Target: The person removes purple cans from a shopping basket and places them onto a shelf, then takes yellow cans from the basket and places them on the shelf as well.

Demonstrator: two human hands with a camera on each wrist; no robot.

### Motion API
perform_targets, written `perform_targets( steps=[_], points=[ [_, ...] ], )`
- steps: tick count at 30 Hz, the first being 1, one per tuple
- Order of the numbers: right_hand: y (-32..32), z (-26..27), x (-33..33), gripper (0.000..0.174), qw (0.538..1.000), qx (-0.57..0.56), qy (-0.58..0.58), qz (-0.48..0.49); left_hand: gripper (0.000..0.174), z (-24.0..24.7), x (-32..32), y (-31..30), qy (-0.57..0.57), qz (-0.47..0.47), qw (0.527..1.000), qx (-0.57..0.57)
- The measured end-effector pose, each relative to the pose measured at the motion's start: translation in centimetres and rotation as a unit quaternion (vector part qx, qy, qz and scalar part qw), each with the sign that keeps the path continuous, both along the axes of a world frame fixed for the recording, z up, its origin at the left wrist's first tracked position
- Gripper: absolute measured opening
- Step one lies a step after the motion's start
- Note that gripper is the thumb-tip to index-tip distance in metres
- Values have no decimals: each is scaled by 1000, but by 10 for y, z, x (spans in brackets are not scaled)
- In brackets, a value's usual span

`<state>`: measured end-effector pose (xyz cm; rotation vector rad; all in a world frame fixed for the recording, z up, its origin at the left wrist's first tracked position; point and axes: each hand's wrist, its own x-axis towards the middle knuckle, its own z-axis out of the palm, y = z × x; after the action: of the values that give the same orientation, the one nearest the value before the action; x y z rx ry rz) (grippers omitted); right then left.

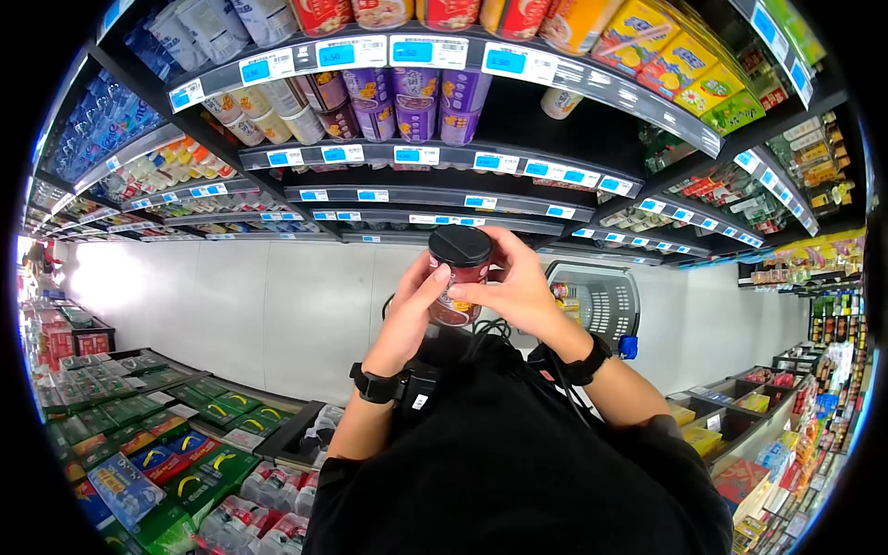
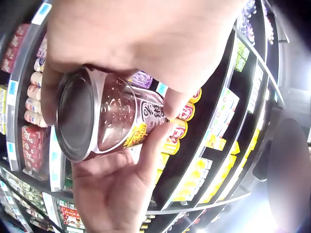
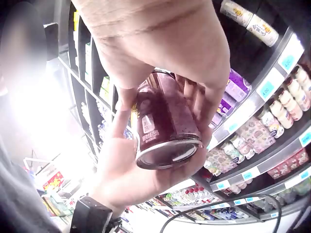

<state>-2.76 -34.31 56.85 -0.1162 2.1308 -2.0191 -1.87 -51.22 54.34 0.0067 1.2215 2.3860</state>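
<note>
Both hands hold one dark red can (image 1: 461,310) in front of the chest, its black lid (image 1: 460,245) facing up in the head view. The left hand (image 1: 404,313) grips one side, thumb pressed on the printed wall. From the other side the right hand (image 1: 524,289) grips it, its thumb also across the front. In the left wrist view the can's round metal-rimmed base (image 2: 77,115) shows, along with a see-through stretch of wall and a printed label (image 2: 150,110). Parts of the wall are hidden behind fingers.
Ahead stand store shelves with price tags (image 1: 430,51), purple cans (image 1: 416,102) and boxed drinks (image 1: 689,65). A grey shopping basket (image 1: 612,303) with goods in it sits on the floor at right. Boxes (image 1: 217,472) and bottle packs (image 1: 250,518) are stacked behind at left.
</note>
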Motion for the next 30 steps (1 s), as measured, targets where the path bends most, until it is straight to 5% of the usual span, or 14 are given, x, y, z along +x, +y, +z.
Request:
perform_targets(
  steps=[9, 18, 23, 27, 30],
  points=[
    [-56, -19, -64, 64, 998, -44, -31, 9, 39, -7, -55, -48, -33, 14, 999, -7],
    [-80, -20, -94, 57, 993, 99, 58, 41, 42, -28, -92, -84, -66, 28, 997, 32],
    [-29, -4, -111, 48, 988, 131, 20, 84, 50, -18, -115, -91, -20, 2, 1000, 20],
    [32, -28, -132, 40, 990, 133, 11, -47, 47, -25, -120, -88, -32, 33, 999, 10],
    [54, -17, -144, 46, 981, 191, 5, -39, 49, -31, -116, -73, -9, 52, 998, -38]
  ],
)
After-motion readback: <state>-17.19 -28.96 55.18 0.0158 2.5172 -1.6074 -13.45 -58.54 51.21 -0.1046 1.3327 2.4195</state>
